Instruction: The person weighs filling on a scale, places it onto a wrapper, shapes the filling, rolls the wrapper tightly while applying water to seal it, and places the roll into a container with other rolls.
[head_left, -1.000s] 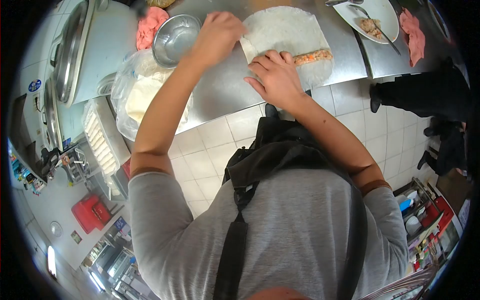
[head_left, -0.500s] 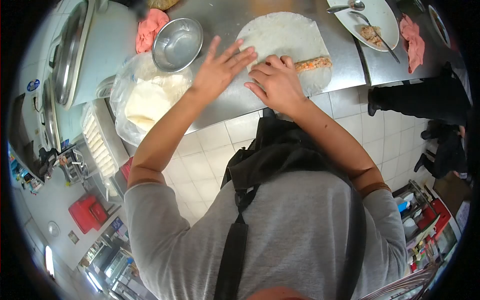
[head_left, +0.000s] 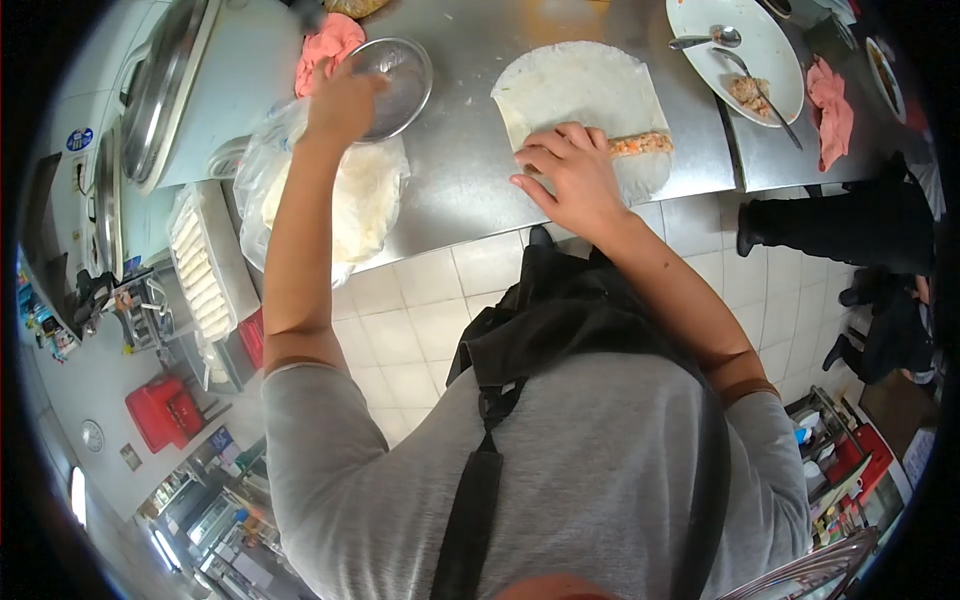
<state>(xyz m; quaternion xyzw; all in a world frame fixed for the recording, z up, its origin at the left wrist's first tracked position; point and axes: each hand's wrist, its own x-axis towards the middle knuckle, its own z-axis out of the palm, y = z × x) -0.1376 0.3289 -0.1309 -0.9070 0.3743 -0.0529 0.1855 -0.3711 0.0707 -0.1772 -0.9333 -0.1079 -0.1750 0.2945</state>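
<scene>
Filling [head_left: 642, 144] on wrapper [head_left: 580, 85] – not rolled yet. My R hand [head_left: 574, 176] rests there, fingers a bit apart; L hand [head_left: 341, 104], fingers apart too, is at bowl [head_left: 408, 82] left of wrapper.

Pale square-tiled floor [head_left: 425, 285], thin darker grout lines. Stainless-steel counter [head_left: 450, 180], shiny, dark seam [head_left: 732, 140] toward right. White wall [head_left: 75, 400] at lower left, small round fixture [head_left: 92, 436] on it. Bright light tube [head_left: 78, 496] near left edge. Cluttered shelving [head_left: 845, 450] at lower right. Pale tiled wall [head_left: 95, 95] at upper left, round blue sticker [head_left: 79, 139].
</scene>
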